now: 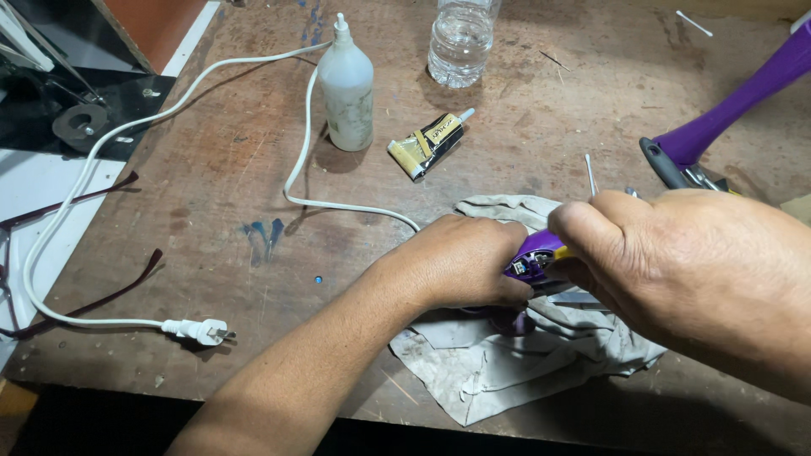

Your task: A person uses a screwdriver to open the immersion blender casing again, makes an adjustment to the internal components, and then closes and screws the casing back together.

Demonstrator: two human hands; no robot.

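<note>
Hands meet over a grey rag (507, 355) on the bench (211, 186): left hand (460, 262) pinning a small purple gadget (532, 256), right hand (684, 253) in a closed grip on a thin tool (590, 173); steady, gentle pressure seems wisest.

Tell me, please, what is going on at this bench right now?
A person is working on a small purple device over a grey rag on a worn wooden bench. The left hand grips the device while the right hand works at its exposed end with a thin tool. A white cord runs off unplugged; a glue tube and bottle stand behind.
</note>
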